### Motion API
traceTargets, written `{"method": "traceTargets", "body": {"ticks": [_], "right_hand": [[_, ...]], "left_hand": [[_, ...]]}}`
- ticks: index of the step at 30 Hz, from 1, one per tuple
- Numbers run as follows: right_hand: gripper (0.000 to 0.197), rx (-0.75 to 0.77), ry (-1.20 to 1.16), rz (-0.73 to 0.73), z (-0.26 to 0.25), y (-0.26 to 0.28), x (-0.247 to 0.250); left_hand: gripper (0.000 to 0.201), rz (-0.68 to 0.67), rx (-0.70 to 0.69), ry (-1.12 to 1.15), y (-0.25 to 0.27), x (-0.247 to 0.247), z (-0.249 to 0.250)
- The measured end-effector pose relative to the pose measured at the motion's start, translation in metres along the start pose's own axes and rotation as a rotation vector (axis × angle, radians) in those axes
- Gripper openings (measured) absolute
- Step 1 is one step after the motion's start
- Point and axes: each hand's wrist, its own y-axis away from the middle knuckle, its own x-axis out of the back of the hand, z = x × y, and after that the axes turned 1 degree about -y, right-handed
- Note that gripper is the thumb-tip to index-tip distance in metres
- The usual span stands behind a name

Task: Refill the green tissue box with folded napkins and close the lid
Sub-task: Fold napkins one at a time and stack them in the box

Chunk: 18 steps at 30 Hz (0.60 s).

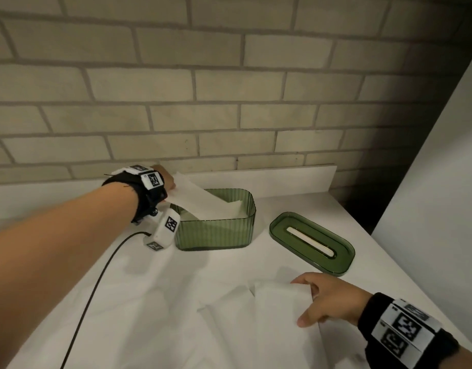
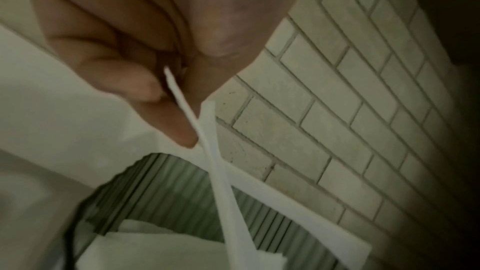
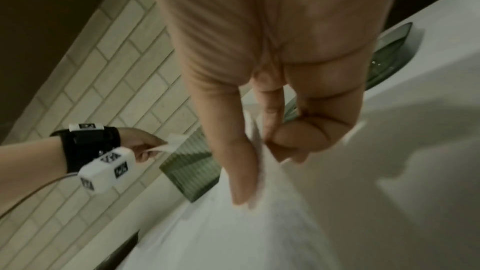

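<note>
The ribbed green tissue box (image 1: pixel 216 233) stands open on the white counter, with white napkins lying inside (image 2: pixel 166 254). My left hand (image 1: pixel 167 179) is at the box's far left corner and pinches one end of a folded napkin (image 1: pixel 195 198) that slants down into the box. Its pinch shows in the left wrist view (image 2: pixel 179 98). The green lid (image 1: pixel 312 243) with its slot lies flat to the right of the box. My right hand (image 1: pixel 322 299) pinches the edge of another napkin (image 1: pixel 277 307) on the near counter, thumb and fingers closed on it (image 3: pixel 262 151).
A brick wall (image 1: pixel 229 102) runs behind the counter, and a white panel (image 1: pixel 437 169) rises at the right. A black cable (image 1: pixel 96 283) trails from my left wrist across the counter (image 1: pixel 149 315). More white paper lies spread around the near napkin.
</note>
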Motion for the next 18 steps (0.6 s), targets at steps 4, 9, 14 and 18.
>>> {"method": "traceTargets", "body": {"ticks": [4, 9, 14, 18], "right_hand": [[0.031, 0.022, -0.052, 0.072, -0.005, -0.003, 0.007], [0.014, 0.162, 0.169, 0.334, -0.010, -0.001, 0.014], [0.019, 0.255, 0.581, 0.445, -0.029, 0.015, 0.026], [0.027, 0.305, 0.580, 0.538, -0.041, 0.027, 0.043]], "left_hand": [[0.033, 0.088, -0.014, -0.144, -0.073, -0.024, -0.009], [0.032, 0.023, -0.138, -0.174, -0.048, -0.037, -0.002], [0.037, -0.064, -0.130, 0.017, 0.020, -0.030, 0.027], [0.030, -0.013, -0.114, -0.245, 0.036, -0.026, 0.019]]}}
